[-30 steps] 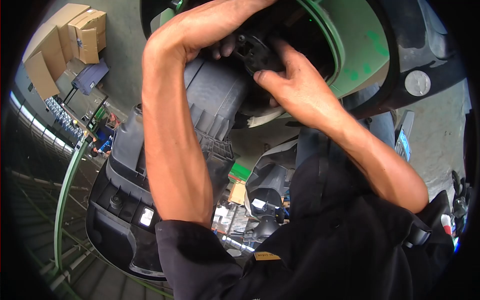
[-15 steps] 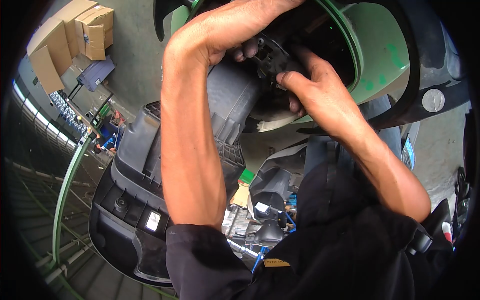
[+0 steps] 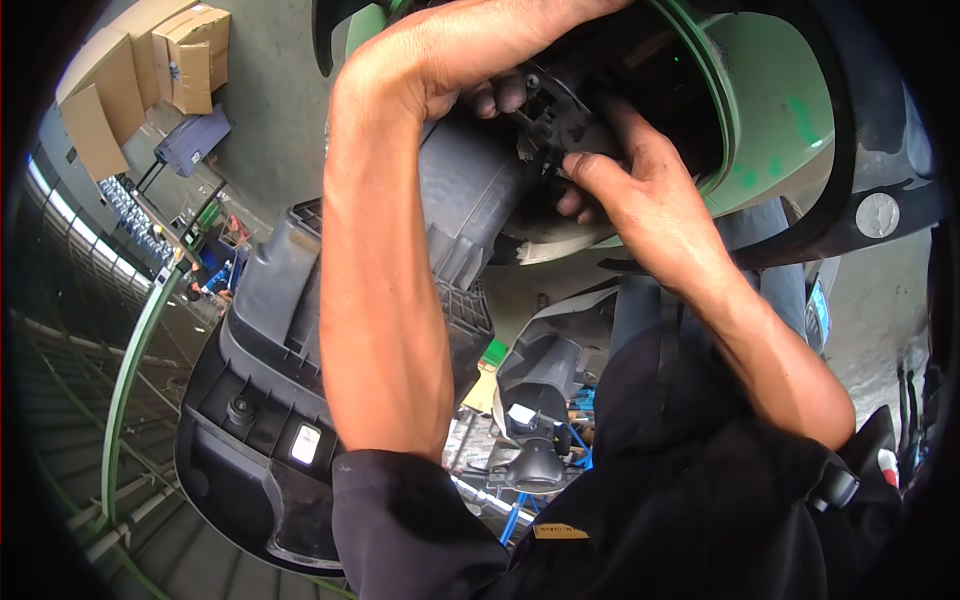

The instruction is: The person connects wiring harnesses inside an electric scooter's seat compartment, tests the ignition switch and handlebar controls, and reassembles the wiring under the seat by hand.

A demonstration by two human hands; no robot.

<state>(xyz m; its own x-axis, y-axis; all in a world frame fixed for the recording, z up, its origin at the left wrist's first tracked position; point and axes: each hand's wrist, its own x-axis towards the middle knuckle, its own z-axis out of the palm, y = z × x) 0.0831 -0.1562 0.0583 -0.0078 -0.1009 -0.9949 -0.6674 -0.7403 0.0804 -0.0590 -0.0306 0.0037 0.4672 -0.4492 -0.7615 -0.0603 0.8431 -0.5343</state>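
My left hand [image 3: 465, 55] is bent sharply at the wrist and reaches into the dark opening of a green-rimmed vehicle body panel [image 3: 775, 110]. Its visible fingertips are curled beside a black bracket-like part [image 3: 545, 115]; what they hold, if anything, is hidden. From the other side, my right hand [image 3: 640, 175] has its thumb against the lower edge of that black part, with the index finger reaching behind it and the other fingers curled beneath. A grey plastic housing [image 3: 465, 180] lies just below the part, next to my left forearm.
A large black plastic moulding [image 3: 265, 400] fills the lower left. Cardboard boxes [image 3: 190, 60] and a grey bin [image 3: 195, 143] stand at the upper left. A green rail [image 3: 135, 390] curves along the left. Another vehicle front [image 3: 540, 400] stands below, near my dark clothing.
The view has shifted slightly, and the panel appears a little farther right. My right thumb and lower fingers have moved slightly on the black part. Both hands remain at the opening.
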